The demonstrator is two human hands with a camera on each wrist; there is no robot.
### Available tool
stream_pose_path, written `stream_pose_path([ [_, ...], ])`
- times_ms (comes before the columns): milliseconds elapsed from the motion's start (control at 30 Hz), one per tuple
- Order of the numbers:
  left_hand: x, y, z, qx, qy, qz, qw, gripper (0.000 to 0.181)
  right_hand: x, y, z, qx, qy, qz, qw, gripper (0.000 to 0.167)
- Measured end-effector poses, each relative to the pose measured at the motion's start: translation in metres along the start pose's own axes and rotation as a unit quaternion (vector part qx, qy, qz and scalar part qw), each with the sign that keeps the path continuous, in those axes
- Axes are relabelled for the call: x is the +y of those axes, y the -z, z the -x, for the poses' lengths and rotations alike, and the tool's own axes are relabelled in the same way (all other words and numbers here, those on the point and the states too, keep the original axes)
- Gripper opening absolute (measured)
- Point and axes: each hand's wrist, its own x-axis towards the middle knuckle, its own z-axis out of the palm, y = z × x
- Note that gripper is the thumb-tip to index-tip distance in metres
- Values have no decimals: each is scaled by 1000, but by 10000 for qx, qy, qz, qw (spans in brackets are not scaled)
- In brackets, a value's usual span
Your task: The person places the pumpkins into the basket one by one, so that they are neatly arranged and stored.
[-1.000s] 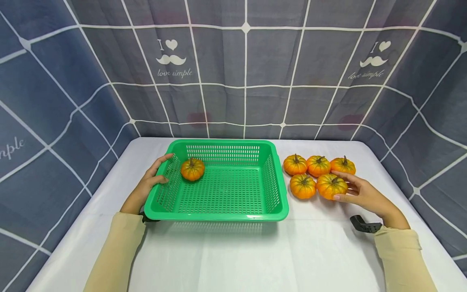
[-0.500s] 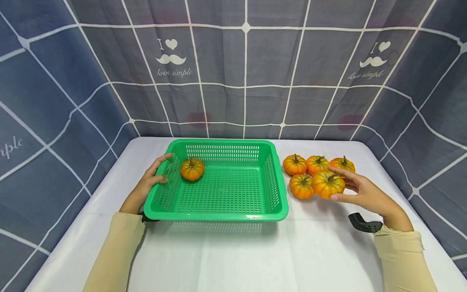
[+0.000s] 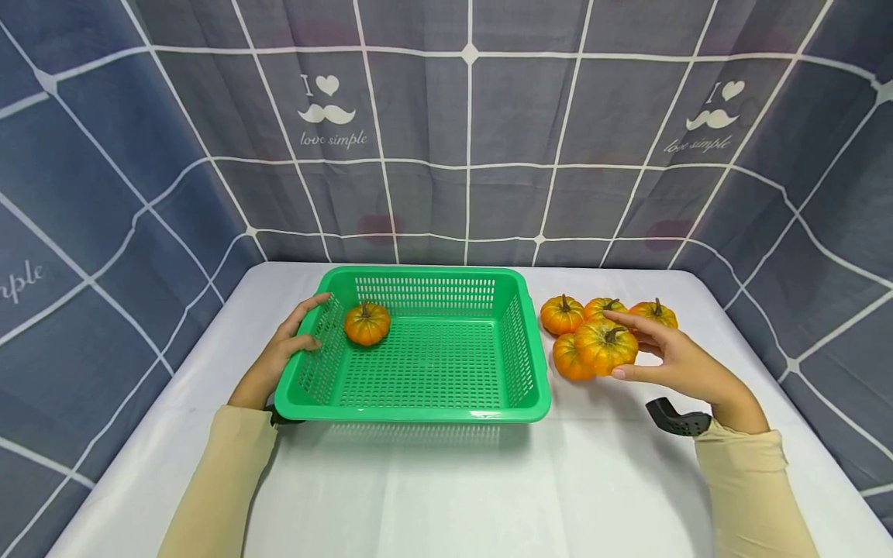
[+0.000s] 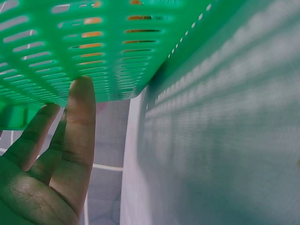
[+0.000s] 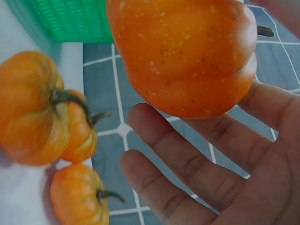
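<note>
Small orange pumpkins with green stems lie right of a green plastic basket (image 3: 425,414). My right hand (image 3: 673,362) holds one pumpkin (image 3: 605,349) between thumb and fingertips, raised over the front-left pumpkin (image 3: 570,358) and partly hiding it. In the right wrist view, the held pumpkin (image 5: 187,56) hangs above the table with two lower fingers spread free of it. My left hand (image 3: 284,350) grips the basket's left rim, thumb over the edge. From the left wrist, fingers (image 4: 77,136) lie against the perforated outer wall. One pumpkin (image 3: 367,323) sits inside the basket, back left.
Behind the held pumpkin, more pumpkins stand in a row: one pumpkin (image 3: 562,315) beside the basket, another pumpkin (image 3: 653,312) farther right. A white cloth covers the table (image 3: 446,488). Grey checked curtains (image 3: 516,116) enclose the back and sides.
My right hand has lifted the front-right pumpkin off the table and carried it left, over its neighbour. My left hand and the basket have stayed in place.
</note>
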Motion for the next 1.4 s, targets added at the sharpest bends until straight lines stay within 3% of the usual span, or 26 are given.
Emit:
stream_pose_path([
  [333,0,-1,-1,76,-77,-197,9997,87,-10,-11,-23,-126,285,-381,9988,79],
  [767,1,0,1,-95,23,238,9997,86,-26,-28,-45,-333,148,-872,9955,76],
  [1400,1,-1,2,-30,96,162,9998,86,-45,-41,-79,-840,-77,-749,9936,80],
])
